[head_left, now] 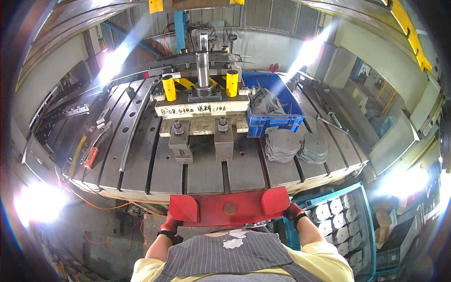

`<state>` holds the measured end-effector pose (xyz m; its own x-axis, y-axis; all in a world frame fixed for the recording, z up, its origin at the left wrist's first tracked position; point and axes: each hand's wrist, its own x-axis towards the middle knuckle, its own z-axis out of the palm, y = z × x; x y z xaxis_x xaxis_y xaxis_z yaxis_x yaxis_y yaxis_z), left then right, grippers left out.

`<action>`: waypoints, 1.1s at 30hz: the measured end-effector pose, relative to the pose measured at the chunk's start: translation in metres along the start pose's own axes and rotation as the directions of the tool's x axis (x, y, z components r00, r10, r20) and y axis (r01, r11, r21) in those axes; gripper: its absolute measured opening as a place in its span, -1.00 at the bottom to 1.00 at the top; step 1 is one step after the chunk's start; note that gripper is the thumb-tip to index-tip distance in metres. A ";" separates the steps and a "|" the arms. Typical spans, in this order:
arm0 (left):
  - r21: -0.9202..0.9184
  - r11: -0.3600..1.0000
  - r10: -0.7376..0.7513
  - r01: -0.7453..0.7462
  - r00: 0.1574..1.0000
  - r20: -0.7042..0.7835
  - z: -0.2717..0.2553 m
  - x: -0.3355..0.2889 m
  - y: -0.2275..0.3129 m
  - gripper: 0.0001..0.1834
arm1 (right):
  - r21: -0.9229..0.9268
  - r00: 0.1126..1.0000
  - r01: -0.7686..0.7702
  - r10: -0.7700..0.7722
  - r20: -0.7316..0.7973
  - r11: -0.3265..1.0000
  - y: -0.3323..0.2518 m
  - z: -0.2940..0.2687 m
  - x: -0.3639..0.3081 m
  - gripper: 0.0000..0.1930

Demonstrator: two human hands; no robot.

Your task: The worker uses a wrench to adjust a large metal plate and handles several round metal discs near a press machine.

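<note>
A red metal console [244,205] with a raised guard on each side and a round disc in the middle stands in front of me, at the press bed's near edge. My left hand [170,223], in a red glove, is at its left end. At the right end is my right hand [294,211], gloved in red too. The console's ends cover most of my fingers, so whether they grip it is hidden. Beyond it, a die [202,107] with a steel post and two yellow cylinders sits on the slotted press bed [202,181], bolted down by two clamp blocks.
Right of the die, a blue bin [277,124] holds metal pieces, with two stacks of thin grey plates [282,144] before it. A blue-framed crate [364,207] with plate stacks stands at lower right. An orange-handled tool [91,157] lies on the bed's left. Bright lamps glare at the sides.
</note>
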<state>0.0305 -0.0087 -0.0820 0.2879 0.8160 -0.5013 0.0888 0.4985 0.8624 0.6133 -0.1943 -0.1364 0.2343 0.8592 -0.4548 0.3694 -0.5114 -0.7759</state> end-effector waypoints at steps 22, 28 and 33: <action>0.169 0.976 0.136 -0.138 0.990 0.023 0.001 -0.011 0.002 -0.47 | -0.456 0.824 0.546 -0.549 0.139 0.703 0.058 0.004 0.032 -0.82; 0.228 0.958 0.160 -0.174 0.984 0.076 0.006 -0.003 0.006 -0.47 | -0.474 0.999 -0.020 0.035 0.022 0.880 0.068 -0.002 0.032 -0.79; 0.272 0.943 0.182 -0.192 0.981 0.064 0.001 -0.013 0.000 -0.47 | -0.421 0.978 -0.193 0.207 -0.011 0.887 0.002 0.004 0.001 -0.82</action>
<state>0.0280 -0.0194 -0.0757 0.3597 0.8725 -0.3307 0.2875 0.2335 0.9289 0.6107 -0.1947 -0.1396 0.3155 0.7344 -0.6010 0.6606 -0.6246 -0.4165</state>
